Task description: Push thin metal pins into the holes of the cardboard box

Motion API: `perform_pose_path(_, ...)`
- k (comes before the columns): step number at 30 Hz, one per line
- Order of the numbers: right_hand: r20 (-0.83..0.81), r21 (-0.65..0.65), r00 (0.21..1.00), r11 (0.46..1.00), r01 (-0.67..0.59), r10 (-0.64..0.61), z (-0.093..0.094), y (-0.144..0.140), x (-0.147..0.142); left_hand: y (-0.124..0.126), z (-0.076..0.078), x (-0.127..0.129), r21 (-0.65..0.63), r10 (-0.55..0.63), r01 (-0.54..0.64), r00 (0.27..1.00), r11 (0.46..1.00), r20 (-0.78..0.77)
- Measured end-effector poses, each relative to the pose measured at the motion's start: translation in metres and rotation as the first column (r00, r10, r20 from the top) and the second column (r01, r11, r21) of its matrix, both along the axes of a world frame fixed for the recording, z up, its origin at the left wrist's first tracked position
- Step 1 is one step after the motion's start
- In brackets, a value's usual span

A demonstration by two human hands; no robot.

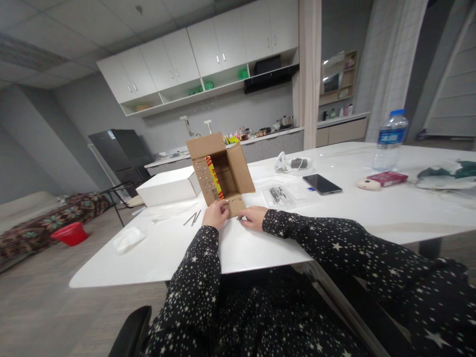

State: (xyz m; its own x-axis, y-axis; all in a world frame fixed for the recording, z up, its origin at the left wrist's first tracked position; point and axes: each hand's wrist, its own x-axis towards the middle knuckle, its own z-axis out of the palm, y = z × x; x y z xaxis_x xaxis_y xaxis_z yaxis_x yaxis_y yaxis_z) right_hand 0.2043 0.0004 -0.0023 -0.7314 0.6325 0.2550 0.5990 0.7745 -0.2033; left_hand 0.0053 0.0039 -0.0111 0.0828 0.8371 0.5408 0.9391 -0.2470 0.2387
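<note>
An open cardboard box [244, 169] stands on the white table, its flaps spread and its opening facing me. Rows of small shiny round dots cover its left flap, beside a yellow and red printed strip [214, 177]. More small dots run along the front flap [236, 204]. My left hand [216, 214] is closed in a pinch at the left side of that front flap; what its fingertips hold is too small to name. At the flap's right corner, my right hand [254, 218] has its fingers curled together, perhaps around something tiny.
Left of the box are a white box [169, 186], thin metal sticks [195, 218] and a crumpled tissue [128, 240]. To the right lie a clear plastic packet [279, 197], a phone [322, 184], a water bottle [389, 141] and a dark pink pack [387, 178].
</note>
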Motion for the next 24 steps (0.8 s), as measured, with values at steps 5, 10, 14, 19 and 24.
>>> perform_pose_path(5,-0.006,0.003,1.000,1.000,-0.004,0.004,-0.0004,0.0000,0.0002,-0.0003,0.0004,0.0001,0.007,-0.006,0.006,1.000,1.000,0.001)
perform_pose_path(10,-0.006,-0.006,1.000,1.000,0.004,-0.004,-0.0002,-0.0004,0.0004,-0.0017,0.0016,0.0007,0.029,-0.005,0.005,1.000,1.000,0.020)
perform_pose_path(14,-0.003,-0.003,1.000,1.000,0.005,-0.005,-0.0007,0.0001,0.0003,-0.0001,-0.0005,-0.0001,0.006,0.003,-0.004,1.000,1.000,0.011)
perform_pose_path(19,0.000,0.002,1.000,1.000,-0.003,0.003,-0.0015,0.0015,-0.0004,0.0008,-0.0011,0.0000,-0.016,0.016,-0.016,1.000,1.000,-0.007)
perform_pose_path(24,0.003,-0.005,1.000,1.000,0.006,-0.006,-0.0019,0.0018,-0.0009,-0.0005,-0.0004,0.0004,-0.001,0.000,0.000,1.000,1.000,0.008)
